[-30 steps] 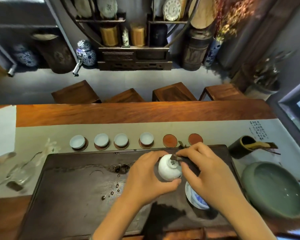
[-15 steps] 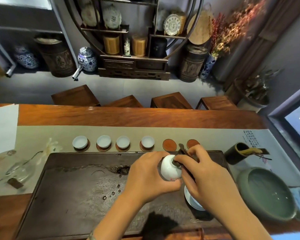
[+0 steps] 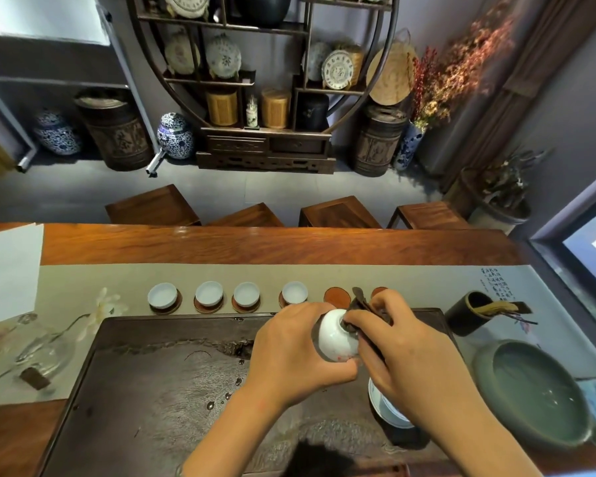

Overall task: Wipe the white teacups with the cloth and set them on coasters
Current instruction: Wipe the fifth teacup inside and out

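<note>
My left hand (image 3: pixel 289 352) grips a white teacup (image 3: pixel 334 339) turned on its side above the dark tea tray (image 3: pixel 152 390). My right hand (image 3: pixel 403 349) holds a dark cloth (image 3: pixel 367 309) pressed against the cup's base. Beyond the tray, several white teacups (image 3: pixel 209 292) stand upright on round brown coasters in a row. To their right lie two coasters with no cup: one (image 3: pixel 337 297) fully seen, the other (image 3: pixel 379 291) mostly hidden behind my right hand.
A blue-and-white bowl (image 3: pixel 386 407) sits on the tray under my right wrist. A large green basin (image 3: pixel 530 390) stands at the right, with a dark tool holder (image 3: pixel 468 313) behind it. A glass vessel (image 3: pixel 42 352) and white flower lie at the left.
The camera tilted upward, showing more of the shelf. Both hands stay together on the cup, with the cloth shifting slightly around its base.
</note>
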A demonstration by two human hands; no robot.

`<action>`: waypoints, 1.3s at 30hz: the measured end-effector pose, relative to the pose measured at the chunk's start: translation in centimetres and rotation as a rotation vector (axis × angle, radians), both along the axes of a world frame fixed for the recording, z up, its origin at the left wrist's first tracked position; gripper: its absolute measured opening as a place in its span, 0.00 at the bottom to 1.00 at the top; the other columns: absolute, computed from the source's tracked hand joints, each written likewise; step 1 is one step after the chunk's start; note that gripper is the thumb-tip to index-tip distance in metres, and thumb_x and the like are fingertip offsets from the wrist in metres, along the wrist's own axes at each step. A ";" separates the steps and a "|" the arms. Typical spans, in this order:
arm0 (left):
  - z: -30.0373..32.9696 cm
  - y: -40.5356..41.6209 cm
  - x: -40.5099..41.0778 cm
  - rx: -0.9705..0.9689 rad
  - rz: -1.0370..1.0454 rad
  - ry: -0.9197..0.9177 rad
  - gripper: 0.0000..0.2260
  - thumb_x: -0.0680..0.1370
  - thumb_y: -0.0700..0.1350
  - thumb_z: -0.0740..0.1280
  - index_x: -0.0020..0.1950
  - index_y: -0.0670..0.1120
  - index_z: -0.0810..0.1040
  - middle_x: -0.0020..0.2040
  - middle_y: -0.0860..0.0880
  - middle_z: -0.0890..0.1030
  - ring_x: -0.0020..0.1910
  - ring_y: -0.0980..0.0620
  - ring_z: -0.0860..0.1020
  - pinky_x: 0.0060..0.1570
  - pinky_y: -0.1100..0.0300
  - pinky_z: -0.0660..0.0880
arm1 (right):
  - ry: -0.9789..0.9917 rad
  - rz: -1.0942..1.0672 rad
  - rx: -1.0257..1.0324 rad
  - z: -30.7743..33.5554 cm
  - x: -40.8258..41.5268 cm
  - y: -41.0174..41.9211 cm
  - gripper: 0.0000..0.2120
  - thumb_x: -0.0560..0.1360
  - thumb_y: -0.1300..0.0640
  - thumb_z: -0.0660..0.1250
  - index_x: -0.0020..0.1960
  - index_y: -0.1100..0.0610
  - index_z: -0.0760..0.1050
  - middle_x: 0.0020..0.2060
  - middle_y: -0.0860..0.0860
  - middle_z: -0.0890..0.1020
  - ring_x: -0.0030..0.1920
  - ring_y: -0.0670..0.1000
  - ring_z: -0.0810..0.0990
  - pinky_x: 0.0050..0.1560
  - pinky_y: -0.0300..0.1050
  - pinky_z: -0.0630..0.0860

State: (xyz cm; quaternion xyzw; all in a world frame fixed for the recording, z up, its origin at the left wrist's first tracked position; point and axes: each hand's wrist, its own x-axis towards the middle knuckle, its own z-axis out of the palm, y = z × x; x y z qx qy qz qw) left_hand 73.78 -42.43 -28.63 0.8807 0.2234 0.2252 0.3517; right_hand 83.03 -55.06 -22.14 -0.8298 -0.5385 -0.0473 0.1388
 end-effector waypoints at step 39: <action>1.3 0.3 -0.7 0.029 0.098 0.010 0.21 0.60 0.61 0.70 0.52 0.59 0.79 0.43 0.60 0.81 0.43 0.59 0.77 0.38 0.64 0.74 | 0.120 0.128 0.060 1.4 1.3 1.3 0.08 0.74 0.56 0.65 0.52 0.49 0.76 0.46 0.47 0.74 0.33 0.51 0.77 0.27 0.49 0.75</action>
